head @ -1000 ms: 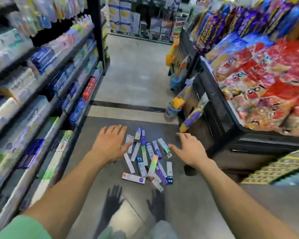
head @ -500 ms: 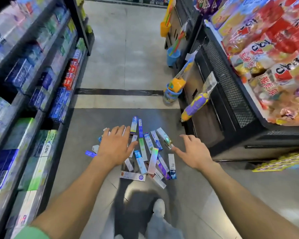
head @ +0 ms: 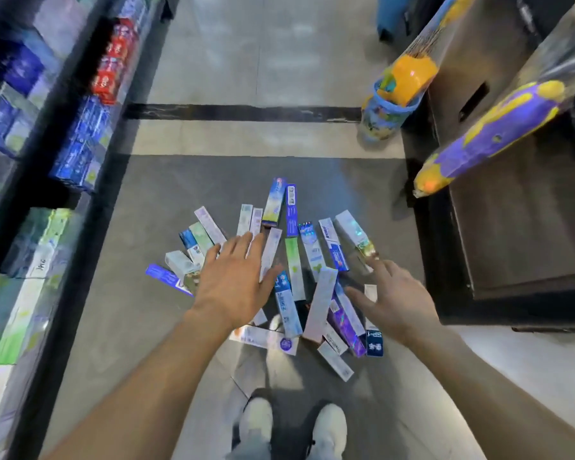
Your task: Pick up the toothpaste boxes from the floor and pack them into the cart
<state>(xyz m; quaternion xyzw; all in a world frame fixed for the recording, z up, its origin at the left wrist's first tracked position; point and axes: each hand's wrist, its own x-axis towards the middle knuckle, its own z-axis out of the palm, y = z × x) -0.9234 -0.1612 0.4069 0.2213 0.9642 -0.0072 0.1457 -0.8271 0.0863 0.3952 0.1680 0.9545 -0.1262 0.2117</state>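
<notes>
Several toothpaste boxes (head: 294, 270) lie scattered in a loose pile on the grey floor, in blue, green, white and purple. My left hand (head: 234, 277) hovers over the left part of the pile, palm down, fingers straight and spread, holding nothing. My right hand (head: 395, 300) reaches over the right edge of the pile, fingers spread, index finger pointing toward a white box (head: 354, 232). Whether either hand touches a box I cannot tell. No cart is in view.
Shelves of boxed toothpaste (head: 80, 151) line the left side. A dark display stand (head: 512, 227) fills the right, with a purple-and-yellow toy (head: 492, 127) hanging off it and a toy bucket (head: 389, 107) on the floor. My white shoes (head: 292, 423) stand below the pile.
The view has tilted down and closed in on the pile. Both hands have come lower and nearer to the boxes, staying spread and holding nothing.
</notes>
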